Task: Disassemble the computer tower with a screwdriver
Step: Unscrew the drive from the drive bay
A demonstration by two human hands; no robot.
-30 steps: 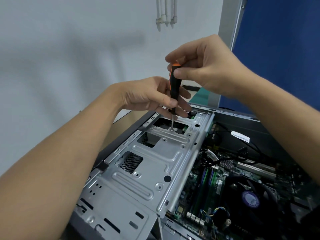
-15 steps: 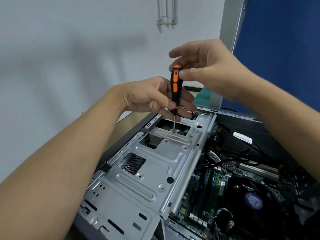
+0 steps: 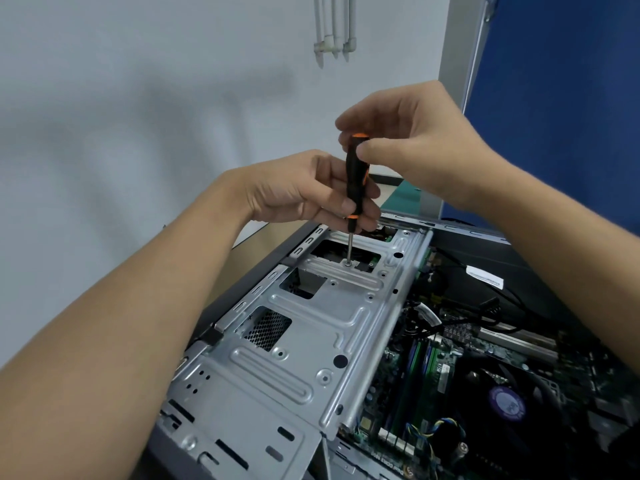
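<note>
The right hand is pinching the top of the one screwdriver between thumb and fingertips, closed narrow on the orange cap; just below this grip the left hand is closing its fingers around the lower part of the black handle, keeping it steady; under both grips the thin shaft is standing almost upright and its tip is sitting in one screw, on the raised strip of the grey metal drive cage; I judge that the person is loosening this screw; to do it well, the right hand should be pressing straight down along the shaft while it is turning, so the tip is not slipping out of the head, and the left hand should be only guiding, not bending the tool to a side; when the screw is coming free, a finger should be ready to catch it, because beside it there is an open cut-out where it could be falling inside; going outward from the grip, the computer tower is lying on its side with the cover off; to the right of the cage one green motherboard is showing, with one round fan label near the lower right; on the wall above the hands three white pipes are hanging.
</note>
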